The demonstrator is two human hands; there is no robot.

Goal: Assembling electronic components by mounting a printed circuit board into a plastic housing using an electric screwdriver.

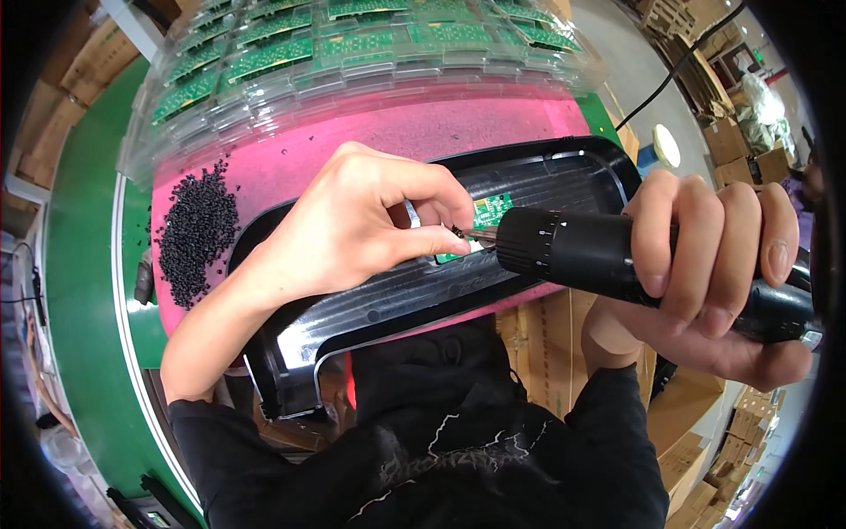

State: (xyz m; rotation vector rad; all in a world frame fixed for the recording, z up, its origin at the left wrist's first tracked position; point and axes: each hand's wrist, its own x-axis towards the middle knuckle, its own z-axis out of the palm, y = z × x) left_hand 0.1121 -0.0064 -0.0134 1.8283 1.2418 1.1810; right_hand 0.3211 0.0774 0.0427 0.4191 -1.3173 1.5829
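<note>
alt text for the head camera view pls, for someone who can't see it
A person's right hand grips a black electric screwdriver, its tip at a small green circuit board inside a black plastic housing, while the left hand pinches at the tip. The housing lies on a pink mat, with a pile of black screws to the left and clear trays of green boards behind.

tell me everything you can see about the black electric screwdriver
The electric screwdriver is a thick, matte black cylinder, plastic by its look, with small white marks round its front collar. It lies nearly level, bit pointing left. The right hand wraps its rear body. Its thin metal bit meets the small green circuit board set in the black plastic housing, and the left hand pinches at the bit tip. Its rear end is hidden by fingers.
</note>
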